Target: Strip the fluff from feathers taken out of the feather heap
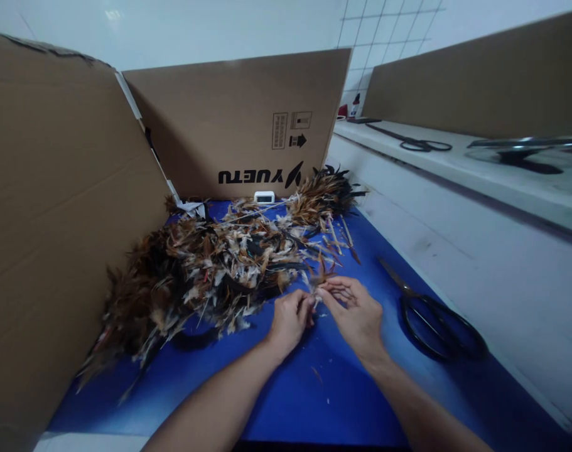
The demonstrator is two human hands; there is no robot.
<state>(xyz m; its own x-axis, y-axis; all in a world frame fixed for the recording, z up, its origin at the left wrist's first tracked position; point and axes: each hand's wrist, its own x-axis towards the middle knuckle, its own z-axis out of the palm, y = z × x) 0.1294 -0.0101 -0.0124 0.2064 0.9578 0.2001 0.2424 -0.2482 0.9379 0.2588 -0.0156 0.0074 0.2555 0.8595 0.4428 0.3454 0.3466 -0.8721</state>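
Note:
My left hand (291, 319) and my right hand (352, 307) meet over the blue tabletop, in front of a heap of feathers. Brown feathers (321, 274) stick up from between my fingertips, with pale fluff at their lower ends. The right thumb and fingers pinch them. The left fingers are curled closed at the lower end, touching the pale fluff. Just beyond and to the left spreads the large heap of brown, black and white feathers (229, 263). A neater bundle of feathers (321, 196) lies at the back right of it.
Black-handled scissors (441, 329) lie right of my right hand. A small white digital display (264, 198) stands at the back. Cardboard panels (196, 125) wall the left and rear. On the white ledge (483, 169) at right rest another pair of scissors (420, 144) and a bottle (355, 105).

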